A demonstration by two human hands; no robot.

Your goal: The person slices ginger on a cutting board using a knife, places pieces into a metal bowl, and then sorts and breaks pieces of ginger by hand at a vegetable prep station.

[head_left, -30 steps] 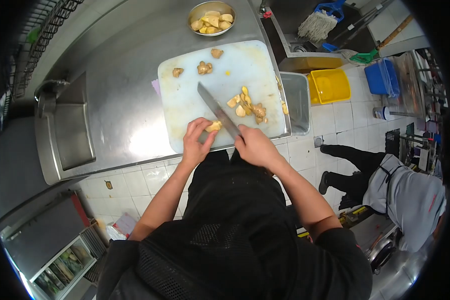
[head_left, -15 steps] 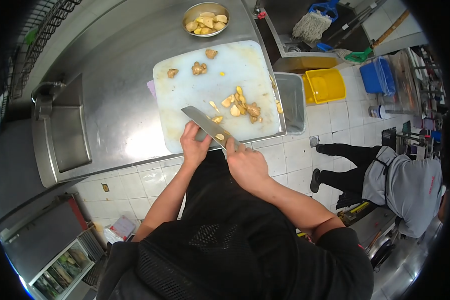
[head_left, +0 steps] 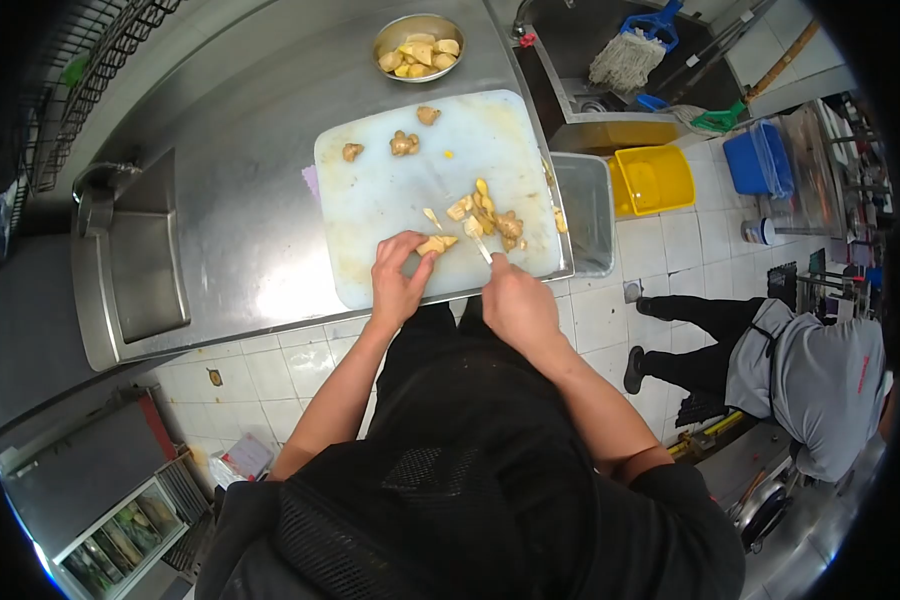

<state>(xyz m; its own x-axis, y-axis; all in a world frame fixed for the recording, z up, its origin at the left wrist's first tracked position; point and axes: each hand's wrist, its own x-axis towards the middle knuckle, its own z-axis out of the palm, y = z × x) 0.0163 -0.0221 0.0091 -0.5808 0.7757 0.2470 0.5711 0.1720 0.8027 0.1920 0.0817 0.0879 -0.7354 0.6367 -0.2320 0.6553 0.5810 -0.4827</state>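
My left hand [head_left: 400, 275] pinches a peeled piece of ginger [head_left: 436, 244] against the white cutting board [head_left: 370, 200], near its front edge. My right hand [head_left: 520, 305] is closed around the handle of a knife [head_left: 484, 250]. Its blade shows only as a narrow, nearly edge-on strip, pointing away from me among the cut pieces. Right of the blade are yellow ginger scraps [head_left: 482, 200] and an unpeeled ginger knob [head_left: 510, 226]. Farther up the board lie another unpeeled ginger root [head_left: 404, 144] and two smaller lumps.
A metal bowl [head_left: 378, 62] of peeled ginger stands behind the board on the steel counter [head_left: 240, 200]. A sink [head_left: 145, 270] is at left. Grey [head_left: 585, 215] and yellow [head_left: 660, 185] bins stand to the right. Another person [head_left: 810, 370] is at far right.
The knife has moved right, away from my left hand, and turned from showing its broad side to nearly edge-on. The ginger piece at my left fingers is now uncovered.
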